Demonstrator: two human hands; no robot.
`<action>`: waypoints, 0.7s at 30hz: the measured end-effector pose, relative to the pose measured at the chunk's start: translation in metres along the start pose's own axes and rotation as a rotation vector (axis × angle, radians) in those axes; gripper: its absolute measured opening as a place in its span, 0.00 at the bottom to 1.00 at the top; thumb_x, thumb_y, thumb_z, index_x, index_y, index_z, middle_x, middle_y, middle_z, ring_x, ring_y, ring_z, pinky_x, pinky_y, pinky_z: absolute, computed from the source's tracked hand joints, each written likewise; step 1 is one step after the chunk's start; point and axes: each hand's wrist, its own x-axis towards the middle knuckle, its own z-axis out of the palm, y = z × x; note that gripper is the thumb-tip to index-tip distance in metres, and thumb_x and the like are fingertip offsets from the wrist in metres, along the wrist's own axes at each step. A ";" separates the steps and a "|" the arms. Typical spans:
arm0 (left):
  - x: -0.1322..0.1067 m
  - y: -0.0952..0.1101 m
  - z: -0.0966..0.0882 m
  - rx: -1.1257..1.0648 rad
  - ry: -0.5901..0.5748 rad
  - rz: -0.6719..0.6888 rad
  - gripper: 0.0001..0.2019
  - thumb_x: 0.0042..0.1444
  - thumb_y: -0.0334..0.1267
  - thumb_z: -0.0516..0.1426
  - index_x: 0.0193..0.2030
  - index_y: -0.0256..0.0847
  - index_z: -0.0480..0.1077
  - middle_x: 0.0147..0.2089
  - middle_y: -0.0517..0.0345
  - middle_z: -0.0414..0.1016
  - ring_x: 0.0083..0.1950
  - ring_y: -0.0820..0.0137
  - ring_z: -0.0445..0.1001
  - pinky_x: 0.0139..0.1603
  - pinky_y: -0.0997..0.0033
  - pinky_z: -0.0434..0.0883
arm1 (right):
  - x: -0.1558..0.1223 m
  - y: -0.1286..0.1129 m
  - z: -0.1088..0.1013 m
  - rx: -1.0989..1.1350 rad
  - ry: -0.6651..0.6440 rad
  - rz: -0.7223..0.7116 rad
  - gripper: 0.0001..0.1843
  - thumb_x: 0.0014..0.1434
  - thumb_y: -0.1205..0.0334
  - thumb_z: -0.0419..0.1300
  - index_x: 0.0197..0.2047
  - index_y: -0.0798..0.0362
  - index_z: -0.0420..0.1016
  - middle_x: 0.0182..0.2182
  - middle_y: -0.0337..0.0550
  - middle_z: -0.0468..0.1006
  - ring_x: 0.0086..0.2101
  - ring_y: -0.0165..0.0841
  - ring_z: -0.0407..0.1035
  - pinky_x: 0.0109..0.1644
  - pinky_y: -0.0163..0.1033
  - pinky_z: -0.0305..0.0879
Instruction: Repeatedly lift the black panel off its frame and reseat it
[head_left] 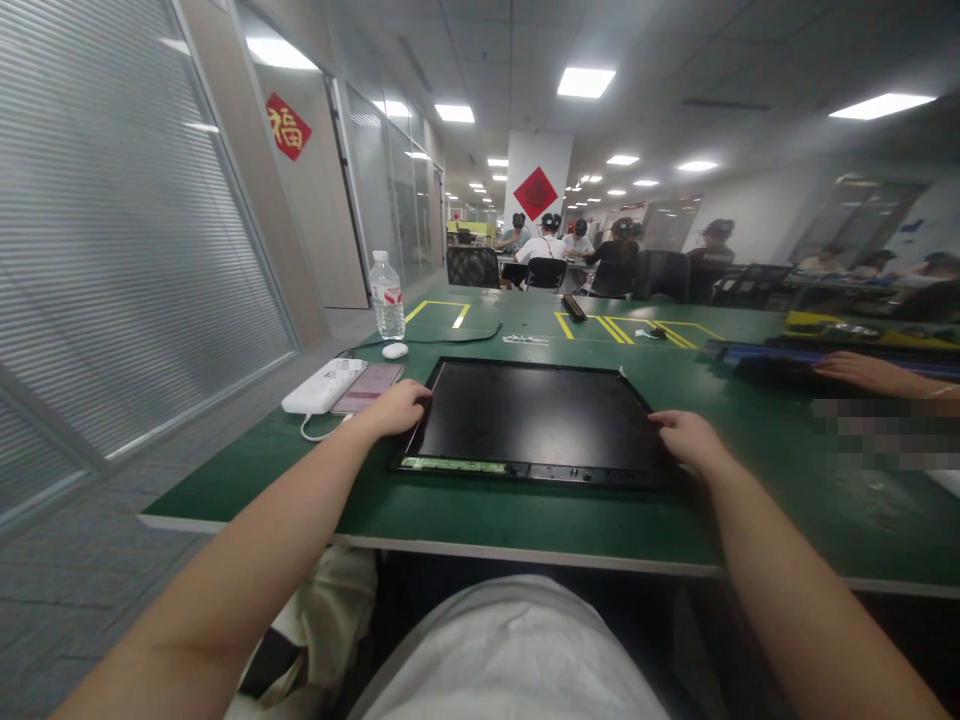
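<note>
Black flat panel lies face-up on green table, long axis left-right, green circuit strip along near edge. Left hand grips panel's left edge, fingers curled; right hand curled on right edge. Both equally near. Phone left of panel.

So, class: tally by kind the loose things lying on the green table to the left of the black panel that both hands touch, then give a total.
Water bottle: 1
White mouse: 1
White power bank: 1
Phone: 1
Total: 4
</note>
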 end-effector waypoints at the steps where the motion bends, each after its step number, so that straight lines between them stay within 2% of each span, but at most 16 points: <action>1: 0.000 -0.001 0.001 -0.005 0.007 -0.005 0.26 0.51 0.31 0.51 0.53 0.41 0.81 0.58 0.48 0.81 0.61 0.53 0.77 0.66 0.60 0.69 | 0.001 0.001 0.001 0.041 -0.007 0.011 0.25 0.46 0.75 0.56 0.44 0.52 0.87 0.43 0.50 0.85 0.43 0.45 0.79 0.49 0.45 0.74; 7: 0.000 -0.009 0.002 -0.062 0.017 -0.049 0.25 0.51 0.34 0.54 0.56 0.43 0.79 0.59 0.49 0.81 0.61 0.52 0.77 0.64 0.59 0.71 | 0.008 0.006 0.005 0.265 0.015 0.055 0.19 0.43 0.74 0.57 0.35 0.51 0.86 0.38 0.50 0.85 0.41 0.43 0.79 0.47 0.44 0.74; 12: 0.000 -0.011 0.001 -0.070 0.021 -0.055 0.27 0.53 0.34 0.54 0.60 0.40 0.76 0.63 0.45 0.78 0.63 0.52 0.76 0.65 0.58 0.71 | 0.011 0.007 0.005 0.403 -0.092 0.153 0.23 0.42 0.73 0.58 0.42 0.56 0.85 0.36 0.51 0.84 0.32 0.40 0.77 0.36 0.41 0.74; 16: 0.001 -0.010 0.001 -0.043 0.013 -0.039 0.26 0.53 0.34 0.55 0.60 0.42 0.76 0.61 0.47 0.80 0.61 0.53 0.77 0.63 0.58 0.72 | 0.012 0.006 0.003 0.373 -0.111 0.152 0.24 0.44 0.71 0.58 0.44 0.56 0.85 0.35 0.51 0.84 0.29 0.37 0.76 0.30 0.38 0.71; 21: 0.000 -0.008 -0.001 -0.041 0.021 -0.039 0.25 0.52 0.35 0.55 0.58 0.45 0.78 0.59 0.50 0.81 0.60 0.53 0.78 0.62 0.58 0.73 | 0.009 0.005 0.004 0.372 -0.055 0.114 0.22 0.43 0.72 0.57 0.40 0.54 0.86 0.32 0.49 0.84 0.31 0.39 0.76 0.33 0.38 0.73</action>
